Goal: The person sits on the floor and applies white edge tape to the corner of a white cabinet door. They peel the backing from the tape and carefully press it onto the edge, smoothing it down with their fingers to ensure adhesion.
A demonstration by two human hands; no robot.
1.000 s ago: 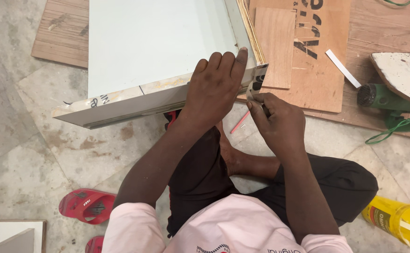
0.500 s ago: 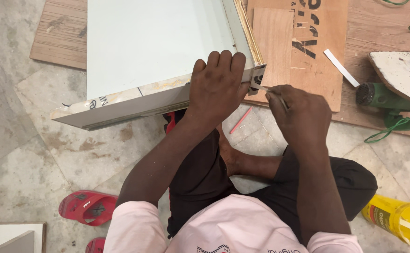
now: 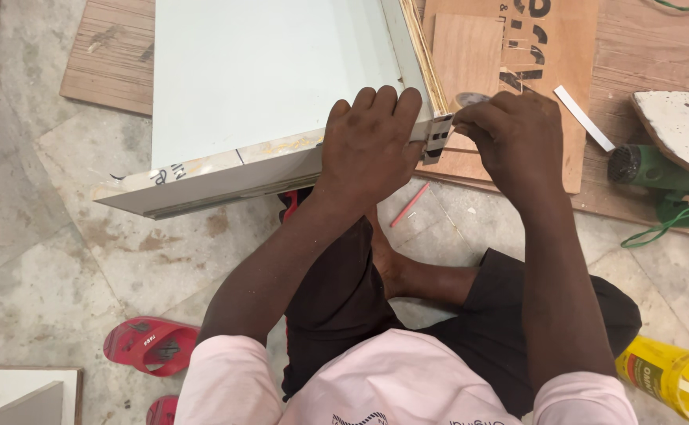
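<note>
A pale laminated board [image 3: 266, 79] lies raised above the stone floor, its near edge facing me. My left hand [image 3: 372, 145] presses flat on the board's near right corner. My right hand [image 3: 510, 134] is closed on a small hand tool at that corner, where a short metal piece with dark slots [image 3: 437, 138] sticks out between the two hands. What the fingers hold is mostly hidden. A red pencil [image 3: 410, 205] lies on the floor just below the corner.
Plywood sheets [image 3: 651, 55] and a brown offcut [image 3: 466, 55] lie to the right. A green power tool [image 3: 659, 177] with its cord sits at the far right, a yellow bottle [image 3: 667, 374] at lower right. Red sandals [image 3: 151, 346] rest at lower left.
My right hand has risen from below the board's corner up to its edge beside the left hand. The left hand stayed pressed on the corner.
</note>
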